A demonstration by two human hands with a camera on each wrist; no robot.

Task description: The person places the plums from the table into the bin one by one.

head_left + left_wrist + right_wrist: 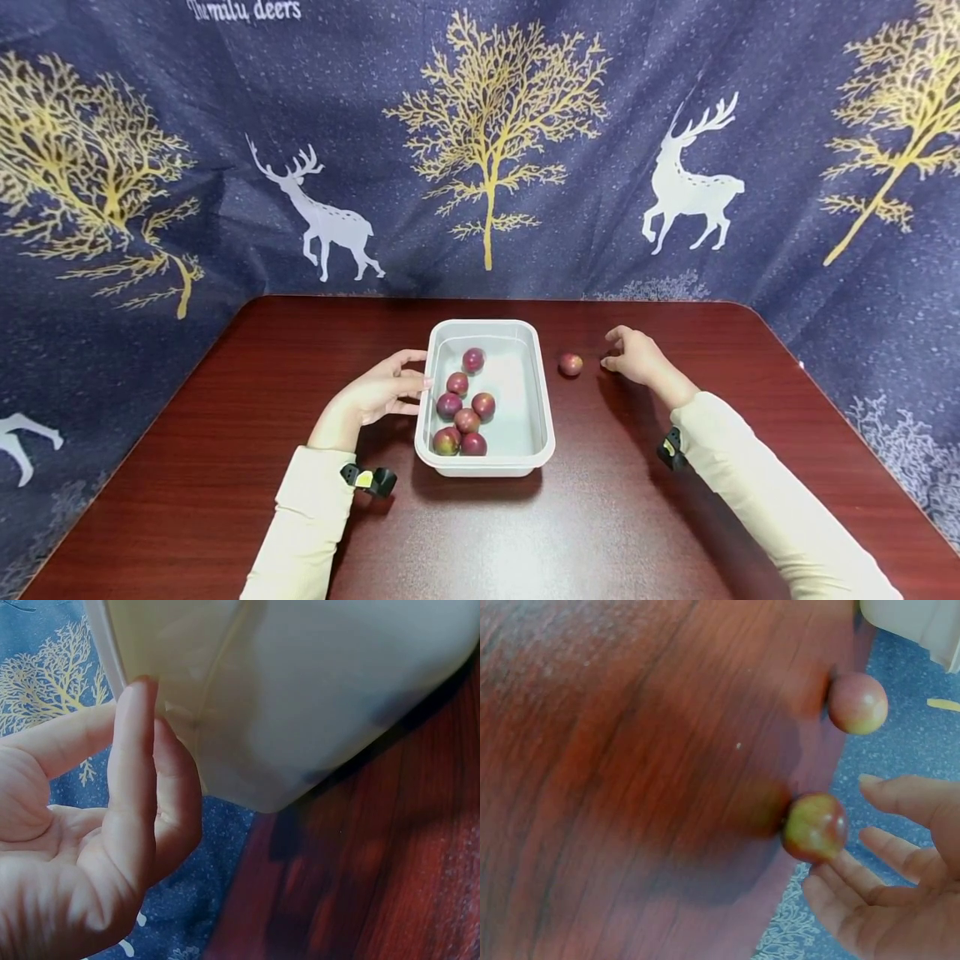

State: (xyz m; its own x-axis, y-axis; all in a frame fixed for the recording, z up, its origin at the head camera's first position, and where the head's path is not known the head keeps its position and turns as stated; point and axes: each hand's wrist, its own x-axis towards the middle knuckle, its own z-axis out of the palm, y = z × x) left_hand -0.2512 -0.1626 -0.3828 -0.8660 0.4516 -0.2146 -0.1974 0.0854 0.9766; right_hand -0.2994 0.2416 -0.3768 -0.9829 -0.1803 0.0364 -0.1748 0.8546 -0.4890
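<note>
A white rectangular container (pixel 546 417) with several dark-red plums (pixel 467 421) inside, mostly along its left side, stands mid-table. My left hand (pixel 378 390) grips its left rim, with fingers also against the outer wall (pixel 300 697). On the table right of the container lies a red plum (pixel 570 364). Farther right is my right hand (pixel 636 357), thumb and fingers parted around a second, red-green plum (pixel 815 827). A finger appears to touch its underside, while the thumb stands apart. That plum is hidden from the head view.
The container and plums are on a dark red-brown wooden table (pixel 600 517). Behind it hangs a blue cloth (pixel 555 208) printed with white deer and yellow trees. Each wrist wears a black strap device (pixel 367 479).
</note>
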